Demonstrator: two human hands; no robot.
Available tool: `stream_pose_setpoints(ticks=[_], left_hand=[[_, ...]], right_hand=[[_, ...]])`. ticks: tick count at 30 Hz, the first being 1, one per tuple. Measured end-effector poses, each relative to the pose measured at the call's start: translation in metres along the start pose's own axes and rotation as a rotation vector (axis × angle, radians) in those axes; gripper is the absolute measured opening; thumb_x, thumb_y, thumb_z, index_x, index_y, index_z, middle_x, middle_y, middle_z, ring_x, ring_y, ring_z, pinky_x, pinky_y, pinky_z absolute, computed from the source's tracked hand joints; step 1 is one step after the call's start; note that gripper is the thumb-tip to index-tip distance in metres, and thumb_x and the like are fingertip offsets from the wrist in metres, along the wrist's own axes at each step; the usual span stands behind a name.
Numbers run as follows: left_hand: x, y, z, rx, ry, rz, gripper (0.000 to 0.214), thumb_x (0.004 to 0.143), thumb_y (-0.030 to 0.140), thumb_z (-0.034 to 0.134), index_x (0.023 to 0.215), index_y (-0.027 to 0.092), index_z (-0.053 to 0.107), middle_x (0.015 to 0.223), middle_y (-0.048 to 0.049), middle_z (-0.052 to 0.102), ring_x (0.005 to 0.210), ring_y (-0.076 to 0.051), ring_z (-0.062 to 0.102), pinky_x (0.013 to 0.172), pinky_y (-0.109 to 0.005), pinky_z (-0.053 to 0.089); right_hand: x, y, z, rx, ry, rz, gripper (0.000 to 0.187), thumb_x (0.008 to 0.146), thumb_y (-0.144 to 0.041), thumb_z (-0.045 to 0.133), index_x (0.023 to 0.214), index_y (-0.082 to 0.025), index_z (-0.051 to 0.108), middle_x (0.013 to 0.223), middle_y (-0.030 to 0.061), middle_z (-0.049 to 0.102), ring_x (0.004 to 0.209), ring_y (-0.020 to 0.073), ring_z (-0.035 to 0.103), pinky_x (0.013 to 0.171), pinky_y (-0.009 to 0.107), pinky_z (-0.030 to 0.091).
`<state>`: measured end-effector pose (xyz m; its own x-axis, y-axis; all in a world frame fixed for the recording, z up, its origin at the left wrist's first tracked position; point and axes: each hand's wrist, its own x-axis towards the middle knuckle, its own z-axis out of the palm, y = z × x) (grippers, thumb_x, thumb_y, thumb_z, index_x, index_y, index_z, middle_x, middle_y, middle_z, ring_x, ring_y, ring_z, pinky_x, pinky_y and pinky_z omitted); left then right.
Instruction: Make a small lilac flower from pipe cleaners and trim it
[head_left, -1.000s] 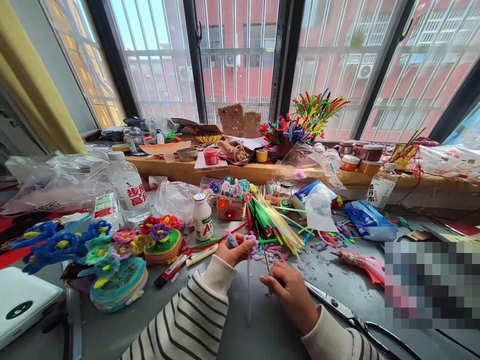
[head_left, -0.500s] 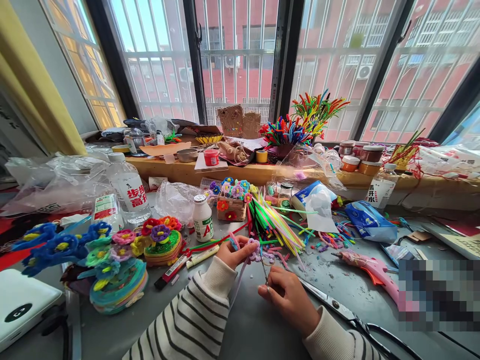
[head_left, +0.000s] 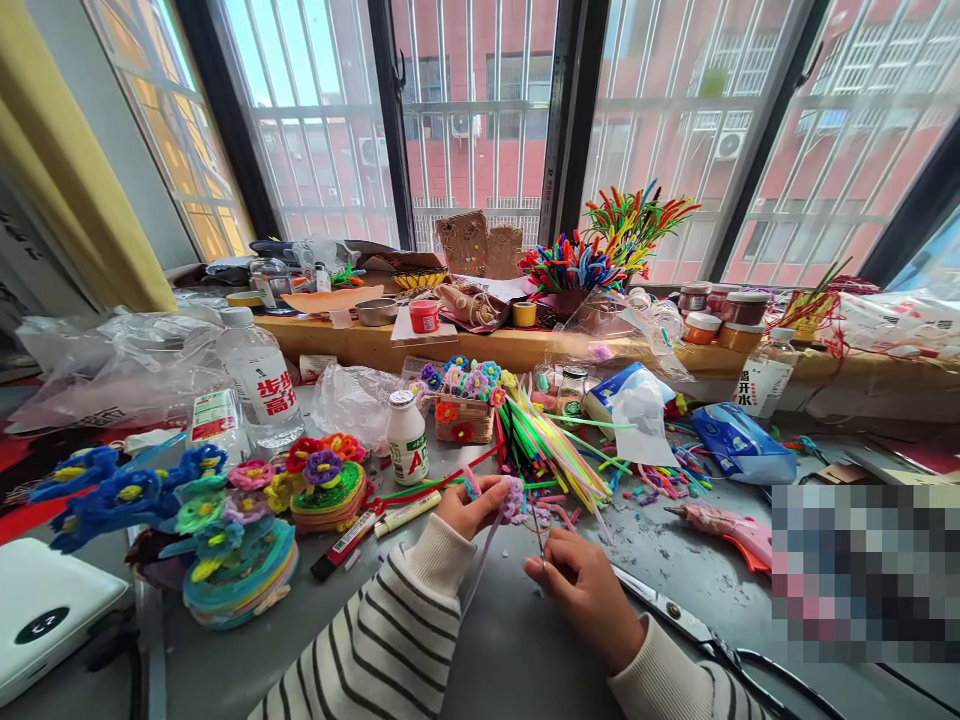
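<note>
My left hand pinches a pale purple pipe-cleaner flower, from which a long lilac stem hangs toward the table. A pink and blue fuzzy piece sticks up by the left fingers. Closed around a thin metal tool is my right hand; the tool's tip points up just right of the flower. Its handle is mostly hidden, so its exact kind is unclear. Large black-handled scissors lie beside the right wrist.
A pipe-cleaner bundle lies behind my hands. A white bottle, a flower basket and finished flowers stand left and behind. A pink glue gun lies right, near a blue packet. Colourful scraps litter the table.
My right hand and the metal tool have shifted slightly right, and the tool's tip has moved from against the flower to just beside it. My left hand stays nearly in place.
</note>
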<state>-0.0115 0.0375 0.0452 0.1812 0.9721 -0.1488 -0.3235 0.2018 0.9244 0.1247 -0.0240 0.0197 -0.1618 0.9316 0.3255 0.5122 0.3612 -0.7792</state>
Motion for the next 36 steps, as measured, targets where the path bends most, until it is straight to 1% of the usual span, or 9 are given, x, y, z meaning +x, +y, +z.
stream_pose_setpoints(ticks=[3,10,17,23,26,29,32,34,36], left_hand=[[-0.001,0.000,0.001,0.026,-0.027,0.013,0.032,0.040,0.028,0.073,0.065,0.010,0.064,0.051,-0.0013,0.061,0.045,-0.010,0.054,0.045,-0.021,0.043],[0.001,-0.002,0.000,0.118,-0.035,0.099,0.027,0.042,0.029,0.072,0.056,0.011,0.057,0.042,0.0025,0.055,0.039,-0.008,0.049,0.040,-0.020,0.041],[-0.002,-0.001,0.002,0.111,-0.024,0.096,0.027,0.042,0.028,0.072,0.052,0.012,0.053,0.040,0.0042,0.053,0.039,-0.006,0.048,0.040,-0.018,0.040],[-0.003,0.001,0.004,0.066,-0.007,0.079,0.029,0.039,0.027,0.073,0.053,0.013,0.051,0.041,0.0048,0.054,0.039,-0.006,0.048,0.040,-0.017,0.040],[-0.001,0.000,0.002,0.091,-0.035,0.070,0.030,0.040,0.029,0.072,0.055,0.013,0.052,0.040,0.0040,0.054,0.038,-0.007,0.049,0.040,-0.018,0.040],[-0.001,-0.002,0.002,0.110,-0.094,0.028,0.030,0.041,0.030,0.072,0.053,0.013,0.051,0.040,0.0035,0.055,0.037,-0.007,0.048,0.038,-0.018,0.039],[-0.003,-0.004,0.004,0.117,-0.169,-0.044,0.030,0.040,0.029,0.072,0.051,0.013,0.050,0.042,0.0028,0.055,0.037,-0.007,0.048,0.037,-0.018,0.037],[-0.005,-0.006,0.006,0.165,-0.213,-0.059,0.029,0.041,0.030,0.072,0.050,0.012,0.051,0.043,0.0021,0.055,0.038,-0.007,0.048,0.038,-0.018,0.037],[-0.006,-0.007,0.007,0.229,-0.249,-0.049,0.026,0.043,0.029,0.071,0.050,0.012,0.053,0.042,0.0023,0.055,0.038,-0.007,0.048,0.038,-0.018,0.037]], right_hand=[[-0.001,-0.001,-0.001,-0.028,-0.039,0.010,0.045,0.074,-0.051,0.036,0.045,-0.017,0.034,0.051,-0.0016,0.038,0.050,0.0108,0.039,0.048,0.023,0.027],[-0.002,0.000,0.000,-0.014,-0.073,0.000,0.044,0.074,-0.051,0.037,0.045,-0.017,0.035,0.051,-0.0020,0.038,0.049,0.0102,0.038,0.047,0.022,0.026],[-0.002,-0.002,-0.001,-0.010,-0.037,0.010,0.047,0.074,-0.052,0.036,0.042,-0.017,0.037,0.049,-0.0014,0.038,0.049,0.0111,0.040,0.049,0.023,0.028],[0.001,0.001,0.000,0.010,0.013,0.018,0.045,0.073,-0.046,0.044,0.039,-0.016,0.039,0.047,-0.0017,0.039,0.048,0.0108,0.040,0.048,0.022,0.029],[0.002,0.003,-0.003,0.084,0.066,0.041,0.045,0.073,-0.046,0.042,0.039,-0.016,0.040,0.047,-0.0020,0.039,0.048,0.0105,0.040,0.049,0.022,0.030],[0.004,0.007,-0.007,0.226,0.111,0.122,0.045,0.074,-0.048,0.039,0.044,-0.016,0.047,0.047,-0.0029,0.037,0.045,0.0088,0.036,0.047,0.022,0.029],[0.006,0.011,-0.010,0.437,0.086,0.261,0.044,0.071,-0.053,0.040,0.053,-0.015,0.051,0.046,-0.0047,0.034,0.038,0.0057,0.026,0.038,0.021,0.021],[0.008,0.012,-0.012,0.550,0.068,0.329,0.044,0.067,-0.056,0.044,0.051,-0.015,0.047,0.044,-0.0062,0.030,0.036,0.0043,0.020,0.036,0.020,0.014],[0.009,0.011,-0.013,0.603,0.057,0.354,0.042,0.063,-0.054,0.051,0.047,-0.016,0.042,0.042,-0.0076,0.026,0.036,0.0037,0.017,0.036,0.020,0.011]])
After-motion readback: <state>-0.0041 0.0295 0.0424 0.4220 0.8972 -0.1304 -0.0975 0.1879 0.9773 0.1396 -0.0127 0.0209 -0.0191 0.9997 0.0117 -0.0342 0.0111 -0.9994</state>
